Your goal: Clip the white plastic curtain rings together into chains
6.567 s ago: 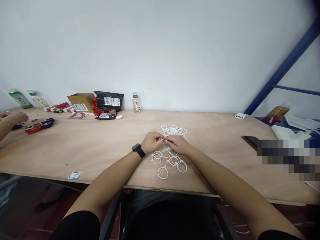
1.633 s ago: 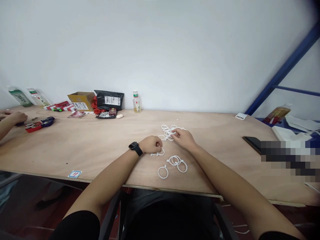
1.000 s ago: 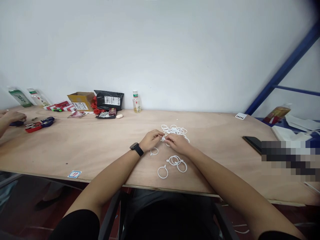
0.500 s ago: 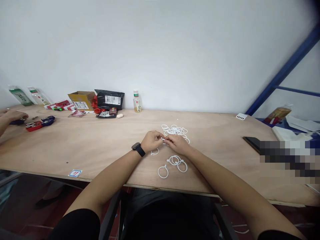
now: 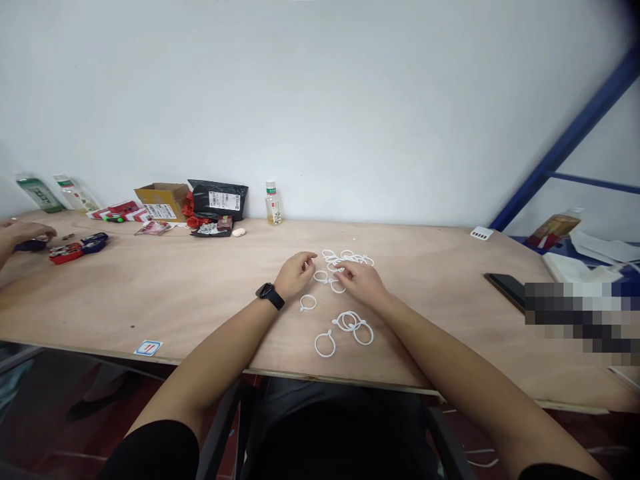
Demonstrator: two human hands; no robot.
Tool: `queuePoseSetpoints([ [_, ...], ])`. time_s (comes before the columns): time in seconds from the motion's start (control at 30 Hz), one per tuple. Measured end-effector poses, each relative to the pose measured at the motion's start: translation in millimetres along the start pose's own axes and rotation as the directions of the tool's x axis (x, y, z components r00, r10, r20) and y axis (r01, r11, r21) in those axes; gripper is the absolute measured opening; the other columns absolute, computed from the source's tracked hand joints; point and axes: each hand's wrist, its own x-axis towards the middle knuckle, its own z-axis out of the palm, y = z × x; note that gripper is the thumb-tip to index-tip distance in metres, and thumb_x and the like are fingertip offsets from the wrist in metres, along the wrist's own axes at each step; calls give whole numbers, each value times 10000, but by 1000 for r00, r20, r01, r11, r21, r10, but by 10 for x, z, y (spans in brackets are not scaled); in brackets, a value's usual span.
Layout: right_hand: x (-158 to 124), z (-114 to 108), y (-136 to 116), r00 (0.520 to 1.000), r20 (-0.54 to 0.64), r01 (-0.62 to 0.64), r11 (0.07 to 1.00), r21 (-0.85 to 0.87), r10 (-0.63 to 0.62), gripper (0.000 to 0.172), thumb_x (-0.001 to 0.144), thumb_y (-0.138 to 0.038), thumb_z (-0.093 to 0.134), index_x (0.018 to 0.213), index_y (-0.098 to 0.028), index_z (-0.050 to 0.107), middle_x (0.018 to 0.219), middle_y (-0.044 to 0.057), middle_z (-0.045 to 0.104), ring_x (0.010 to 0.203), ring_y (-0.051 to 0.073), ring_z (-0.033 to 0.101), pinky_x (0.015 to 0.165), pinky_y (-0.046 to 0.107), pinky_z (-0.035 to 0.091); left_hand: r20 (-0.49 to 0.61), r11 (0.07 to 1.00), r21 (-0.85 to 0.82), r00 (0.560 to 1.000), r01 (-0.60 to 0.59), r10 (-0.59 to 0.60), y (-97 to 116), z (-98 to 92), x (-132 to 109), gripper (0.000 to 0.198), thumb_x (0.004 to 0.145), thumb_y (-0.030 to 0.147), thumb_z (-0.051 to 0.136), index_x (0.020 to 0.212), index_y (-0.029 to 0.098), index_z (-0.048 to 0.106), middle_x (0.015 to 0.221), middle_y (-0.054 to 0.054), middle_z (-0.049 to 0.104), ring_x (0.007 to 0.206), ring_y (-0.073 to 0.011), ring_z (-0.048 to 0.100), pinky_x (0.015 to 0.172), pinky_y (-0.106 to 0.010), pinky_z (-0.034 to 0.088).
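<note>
My left hand hovers just left of the pile of white rings, its fingers apart and nothing visible in it. Its nearest neighbour is a loose white ring. My right hand is over the right front of the pile, fingers bent, with thumb and forefinger slightly apart; it partly hides another white ring. Closer to me lie a single ring, a small overlapping group of rings, and one more ring. Each loose ring has a small tab.
Along the wall stand a small bottle, a black parcel bag and an open cardboard box. At far left another person's hand is near red and blue items. A dark phone-like slab lies right.
My hands, fingertips together before, have moved apart: the left to the left, the right slightly toward the pile's front. Rings between them are now uncovered on the table.
</note>
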Motion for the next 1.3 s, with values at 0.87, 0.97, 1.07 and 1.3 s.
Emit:
queuePoseSetpoints([
  [0.87, 12, 209, 54, 946, 322, -282, 571, 771, 32, 374, 840, -583, 532, 862, -218, 451, 586, -69, 455, 489, 98, 425, 481, 216, 360, 97, 977, -212, 994, -30, 52, 141, 23, -64, 270, 820, 181, 534, 1013, 148, 720, 945, -77, 733, 831, -166, 650, 761, -269, 508],
  [0.97, 5, 217, 44, 939, 343, -302, 553, 777, 32, 361, 846, -570, 536, 865, -220, 453, 588, -67, 468, 488, 95, 436, 468, 208, 367, 83, 985, -167, 995, -41, 56, 152, 18, -68, 274, 787, 150, 549, 991, 147, 732, 914, -72, 731, 765, -145, 634, 713, -249, 498],
  [1.07, -3, 202, 32, 934, 356, -313, 558, 768, 33, 342, 863, -553, 523, 863, -218, 452, 592, -65, 484, 474, 89, 445, 442, 195, 339, 76, 988, -147, 995, -52, 64, 160, 13, -67, 278, 768, 136, 553, 975, 148, 738, 885, -67, 727, 739, -134, 624, 696, -241, 492],
  [1.3, -4, 224, 69, 930, 366, -322, 562, 762, 38, 341, 873, -548, 516, 868, -213, 455, 599, -63, 497, 472, 85, 466, 438, 192, 330, 70, 980, -176, 992, -90, 103, 171, 18, -68, 307, 729, 98, 534, 949, 137, 745, 869, -75, 724, 755, -144, 633, 698, -245, 499],
])
